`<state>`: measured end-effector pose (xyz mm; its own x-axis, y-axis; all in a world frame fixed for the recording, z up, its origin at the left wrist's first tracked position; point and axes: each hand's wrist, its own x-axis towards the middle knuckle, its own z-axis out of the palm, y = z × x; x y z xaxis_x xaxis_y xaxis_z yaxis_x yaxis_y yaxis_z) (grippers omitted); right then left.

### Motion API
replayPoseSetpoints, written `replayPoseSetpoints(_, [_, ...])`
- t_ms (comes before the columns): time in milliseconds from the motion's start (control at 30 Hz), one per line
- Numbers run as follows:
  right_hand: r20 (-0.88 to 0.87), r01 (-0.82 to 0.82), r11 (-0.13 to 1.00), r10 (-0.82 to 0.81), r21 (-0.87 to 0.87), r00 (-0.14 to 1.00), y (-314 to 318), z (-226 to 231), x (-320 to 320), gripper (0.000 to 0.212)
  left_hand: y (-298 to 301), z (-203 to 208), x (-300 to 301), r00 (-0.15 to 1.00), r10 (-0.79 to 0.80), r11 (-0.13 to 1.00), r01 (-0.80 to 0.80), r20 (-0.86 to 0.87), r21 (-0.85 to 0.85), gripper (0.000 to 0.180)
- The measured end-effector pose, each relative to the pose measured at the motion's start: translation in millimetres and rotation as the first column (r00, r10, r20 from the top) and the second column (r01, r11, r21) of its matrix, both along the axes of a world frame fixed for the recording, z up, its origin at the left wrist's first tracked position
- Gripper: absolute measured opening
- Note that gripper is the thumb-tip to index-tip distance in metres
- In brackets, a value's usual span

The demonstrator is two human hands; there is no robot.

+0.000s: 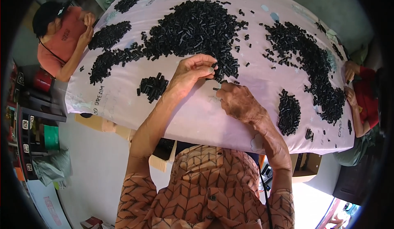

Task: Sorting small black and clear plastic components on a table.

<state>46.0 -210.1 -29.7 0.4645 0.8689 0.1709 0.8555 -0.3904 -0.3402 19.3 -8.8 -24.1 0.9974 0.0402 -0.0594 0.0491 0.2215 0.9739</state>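
Note:
In my left hand point(193, 73), thumb and forefinger pinch a small black tube-shaped piece point(214, 65) at the edge of the big heap. My right hand point(240, 101) is closed just below and to the right, its fingers curled; another small black piece point(216, 89) shows at its fingertips. A big heap of such black pieces point(195, 25) spreads over the pink cloth-covered table point(197, 122), beyond both hands. Beside my left forearm lies a small separate pile point(152, 87). To the right of my right hand is an oval pile point(289, 113).
At the left edge a person in an orange shirt point(61, 40) holds both hands together near two piles. Hands of another person point(351, 81) in red sleeves rest at the right edge, by a long curved heap point(316, 69). Cardboard boxes point(307, 167) stand under the table.

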Motion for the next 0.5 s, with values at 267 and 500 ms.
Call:
replayPoseSetpoints(267, [-0.438, 0.166, 0.793, 0.138, 0.587, 0.888, -6.6, 18.1, 20.3, 0.018, -1.3, -0.7, -1.6, 0.998, -0.052, 0.998, 0.05, -0.039, -0.035, 0.02])
replayPoseSetpoints(500, [-0.744, 0.517, 0.579, 0.261, 0.63, 0.615, -1.8, 22.1, 18.3, 0.014, -6.8, 1.4, -6.0, 0.986, -0.166, 0.982, 0.163, -0.025, -0.099, 0.02])
